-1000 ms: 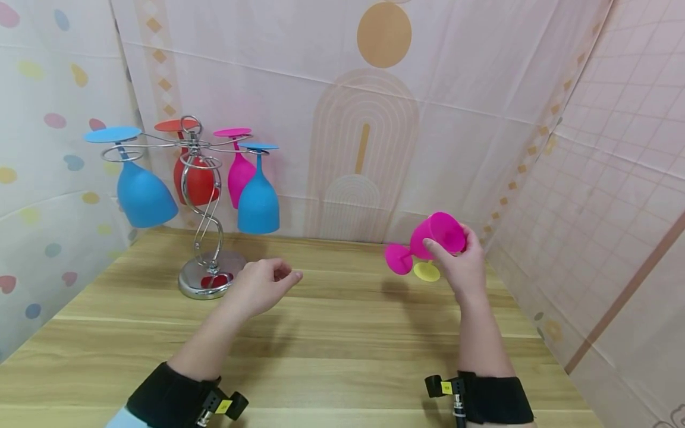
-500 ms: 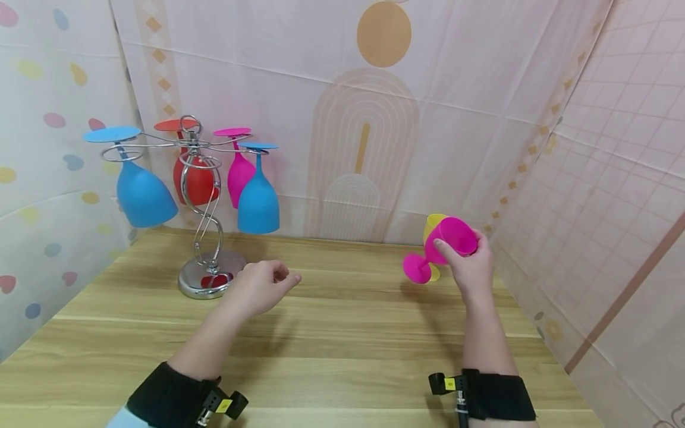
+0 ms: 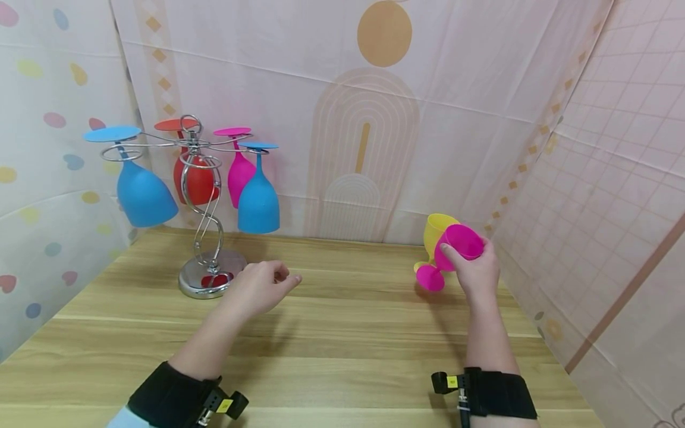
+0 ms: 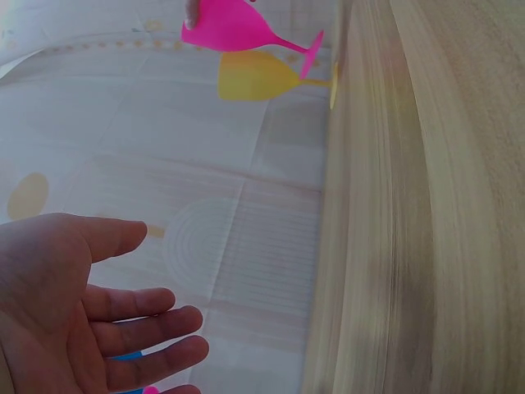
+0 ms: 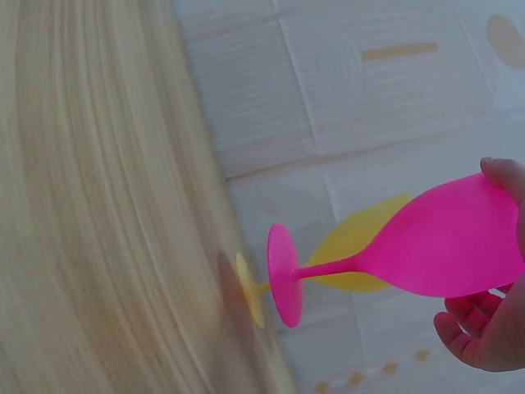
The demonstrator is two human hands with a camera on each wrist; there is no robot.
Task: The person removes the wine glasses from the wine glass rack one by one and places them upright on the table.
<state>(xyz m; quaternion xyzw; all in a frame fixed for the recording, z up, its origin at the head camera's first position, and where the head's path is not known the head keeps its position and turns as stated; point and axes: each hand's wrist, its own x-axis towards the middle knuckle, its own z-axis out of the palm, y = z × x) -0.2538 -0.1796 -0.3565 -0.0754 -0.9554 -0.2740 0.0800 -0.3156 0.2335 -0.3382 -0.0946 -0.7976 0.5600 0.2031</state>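
My right hand [image 3: 478,270] holds a pink plastic wine goblet [image 3: 444,261] round its bowl, near the rim. The goblet is slightly tilted, with its foot a little above the wooden table in the left wrist view. Just behind it a yellow goblet [image 3: 432,238] stands upright, partly hidden by the pink one [image 5: 443,238] in the right wrist view. My left hand [image 3: 262,288] hangs loosely curled in front of the rack's base and holds nothing; its relaxed fingers [image 4: 152,332] show in the left wrist view.
A chrome goblet rack [image 3: 206,226] stands at the left on a round base. Upside down on it hang two blue goblets [image 3: 259,205], a red goblet [image 3: 198,181] and another pink goblet [image 3: 239,178]. Patterned cloth [image 3: 460,119] encloses the table [image 3: 332,333] at the back and sides.
My right hand has moved right and slightly toward me, lowering the pink goblet from in front of the yellow one to its near right side. The left hand has stayed still.
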